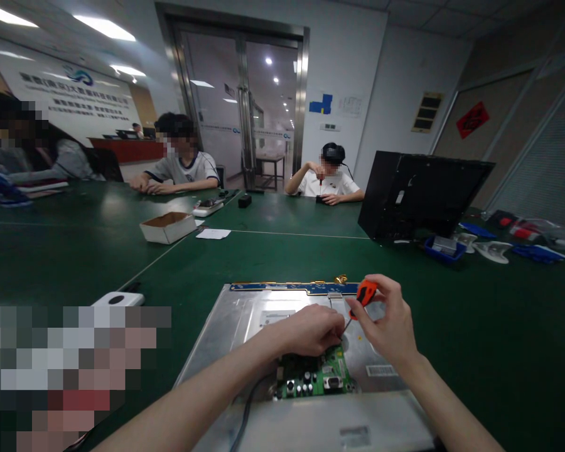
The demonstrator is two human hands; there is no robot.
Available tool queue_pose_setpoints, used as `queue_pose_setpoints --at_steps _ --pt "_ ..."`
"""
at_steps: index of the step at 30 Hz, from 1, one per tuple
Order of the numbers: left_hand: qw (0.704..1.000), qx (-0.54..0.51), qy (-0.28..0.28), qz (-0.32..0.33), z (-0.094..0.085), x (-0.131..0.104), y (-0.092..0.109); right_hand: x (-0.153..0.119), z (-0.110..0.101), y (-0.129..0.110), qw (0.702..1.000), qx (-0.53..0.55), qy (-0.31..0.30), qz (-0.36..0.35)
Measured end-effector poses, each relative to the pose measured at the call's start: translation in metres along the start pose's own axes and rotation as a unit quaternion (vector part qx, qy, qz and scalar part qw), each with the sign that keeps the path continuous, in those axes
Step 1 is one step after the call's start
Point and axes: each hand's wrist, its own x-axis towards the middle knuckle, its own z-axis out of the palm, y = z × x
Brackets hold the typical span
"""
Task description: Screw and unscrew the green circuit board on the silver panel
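Observation:
An orange and black screwdriver is gripped in my right hand, its shaft slanting down and left. The tip ends by the fingers of my left hand, at the upper edge of a green circuit board. Those left fingers are bent together near the shaft; whatever they pinch is hidden. The board is on the metal back of a display panel, which lies flat before me. A narrow blue circuit strip runs along the panel's far edge. A dark cable leaves the board at its left.
A black monitor stands at the right, with a blue tray of parts by it. An open white box sits left of centre on the green table. Across it a person works with a tool; others sit further left.

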Motion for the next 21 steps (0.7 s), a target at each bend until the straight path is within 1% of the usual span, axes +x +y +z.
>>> queue_pose_setpoints --at_steps 3,6,9,15,17,19,21 --pt "1.0 0.006 -0.002 0.0 -0.0004 0.0 0.0007 -0.0027 0.0023 0.0009 1.0 0.012 0.013 0.018" --pt "1.0 0.01 0.01 0.008 0.0009 -0.0004 0.0004 -0.003 0.0027 0.0012 0.999 0.019 0.003 0.028" --pt "0.999 0.007 0.024 0.022 0.0024 -0.0006 -0.0004 -0.0003 0.0018 0.0012 1.0 0.014 -0.01 0.015" --pt "0.999 -0.014 0.026 0.024 0.0053 0.001 -0.0027 0.0044 0.0006 -0.0008 0.998 0.033 -0.055 -0.005" --pt "0.999 -0.016 0.027 0.028 0.0056 0.0016 -0.0031 0.0032 0.0013 -0.0003 0.998 0.031 -0.061 -0.007" --pt "0.999 -0.016 0.022 0.023 0.0052 0.0019 -0.0028 0.0007 0.0029 0.0013 0.998 0.019 -0.058 -0.003" --pt "1.0 -0.016 0.014 0.014 0.0041 0.0018 -0.0018 -0.0019 0.005 0.0037 0.999 0.003 -0.039 0.006"
